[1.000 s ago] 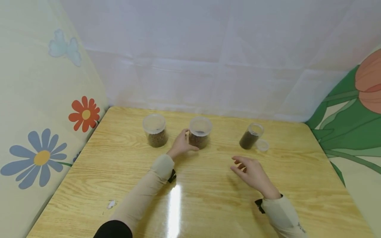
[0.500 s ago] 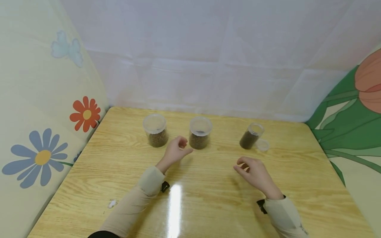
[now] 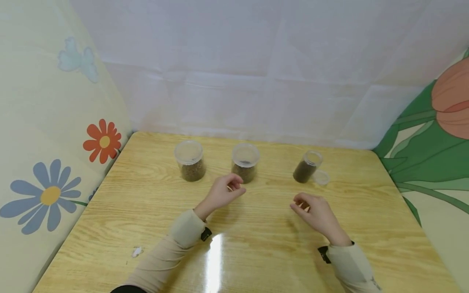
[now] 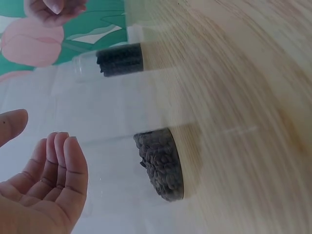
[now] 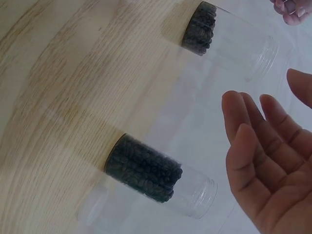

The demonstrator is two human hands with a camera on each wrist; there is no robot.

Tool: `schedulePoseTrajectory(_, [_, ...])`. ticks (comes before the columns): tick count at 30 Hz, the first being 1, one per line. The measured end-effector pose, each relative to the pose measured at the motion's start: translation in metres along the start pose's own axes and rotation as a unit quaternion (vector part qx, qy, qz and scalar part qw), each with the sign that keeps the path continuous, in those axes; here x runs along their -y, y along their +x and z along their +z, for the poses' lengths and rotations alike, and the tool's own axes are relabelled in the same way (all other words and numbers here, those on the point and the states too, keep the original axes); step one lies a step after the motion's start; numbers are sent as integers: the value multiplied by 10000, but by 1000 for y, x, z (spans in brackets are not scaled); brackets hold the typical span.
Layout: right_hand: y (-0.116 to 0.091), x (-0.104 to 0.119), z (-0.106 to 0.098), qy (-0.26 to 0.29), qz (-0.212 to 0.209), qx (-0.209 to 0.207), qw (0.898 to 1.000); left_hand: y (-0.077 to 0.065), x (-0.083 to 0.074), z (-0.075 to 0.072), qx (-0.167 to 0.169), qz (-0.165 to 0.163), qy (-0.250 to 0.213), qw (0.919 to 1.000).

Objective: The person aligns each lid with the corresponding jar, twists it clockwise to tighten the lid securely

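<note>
My left hand (image 3: 221,191), fingers loosely curved and holding nothing, hovers in front of the middle wide clear jar (image 3: 244,173). In the left wrist view a gap shows between the fingers (image 4: 61,170) and that jar, whose dark pieces (image 4: 161,165) fill only its bottom. My right hand (image 3: 318,213) also holds nothing, its fingers relaxed, nearer to me than the narrow clear jar (image 3: 303,171). Dark bean-like pieces (image 5: 144,168) fill much of this narrow jar. A small clear round lid (image 3: 321,178) lies on the table beside it.
Another wide clear jar (image 3: 192,169) with brownish contents stands at the left. All three jars are upright near the back of the wooden table (image 3: 256,244). A white cloth (image 3: 234,81) hangs behind, with flower-printed panels at both sides.
My left hand has come away from the middle jar, back towards me, then shifted slightly right in front of it. The right hand has barely moved. The jars stay in place.
</note>
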State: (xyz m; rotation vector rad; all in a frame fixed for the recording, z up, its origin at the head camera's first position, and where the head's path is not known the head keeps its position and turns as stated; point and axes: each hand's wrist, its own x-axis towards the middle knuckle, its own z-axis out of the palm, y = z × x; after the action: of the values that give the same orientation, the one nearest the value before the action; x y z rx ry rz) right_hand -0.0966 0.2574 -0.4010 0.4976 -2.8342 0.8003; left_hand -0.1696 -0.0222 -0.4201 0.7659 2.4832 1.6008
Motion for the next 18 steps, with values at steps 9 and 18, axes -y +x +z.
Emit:
schedulePoseTrajectory(9, [-4,-9,-8,-128,413,83,9990,2,0,5,182,9,-88,9998])
schedulePoseTrajectory(18, [-7,-22,-22,-196,771,143,9967,1,1,7,195,175,-83,9996])
